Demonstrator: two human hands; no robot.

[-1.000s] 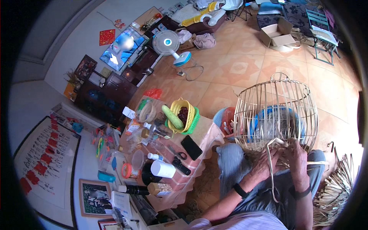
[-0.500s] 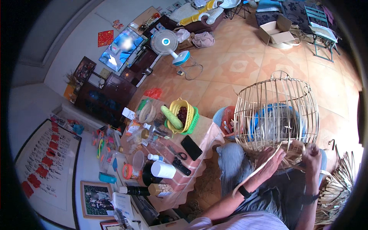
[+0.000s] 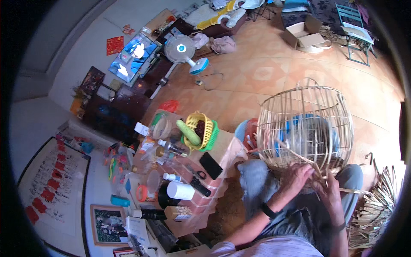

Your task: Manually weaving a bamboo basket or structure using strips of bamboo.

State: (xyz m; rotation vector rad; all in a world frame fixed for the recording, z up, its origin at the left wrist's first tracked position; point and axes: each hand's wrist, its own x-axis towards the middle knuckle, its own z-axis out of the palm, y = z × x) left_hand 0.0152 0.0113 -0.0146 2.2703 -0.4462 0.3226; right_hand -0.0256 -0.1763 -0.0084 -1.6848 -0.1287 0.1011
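A cage-like woven basket (image 3: 306, 92) of pale strips, probably bamboo, rests against my knees with its dense woven end toward me. My left hand (image 3: 298, 176) is closed at this near edge, its fingertips on a flat pale weaving strip (image 3: 295, 153) that slants up and left across the basket's side. Close beside it, my right hand (image 3: 330, 192) pinches strips at the same edge. Another strip end (image 3: 356, 191) sticks out to the right past my right hand. Exactly which strip each fingertip grips is partly hidden.
Loose strips (image 3: 376, 205) lie heaped at my right. A blue basin (image 3: 300, 128) shows through the basket. On my left, a cluttered table (image 3: 222, 150) holds a phone (image 3: 211, 165), scissors (image 3: 199, 174), jars and a yellow basket (image 3: 208, 128). A fan (image 3: 199, 65) stands farther off.
My right hand has moved left and down, close to my left hand. The long strip that trailed down over my left forearm now points up and left over the basket.
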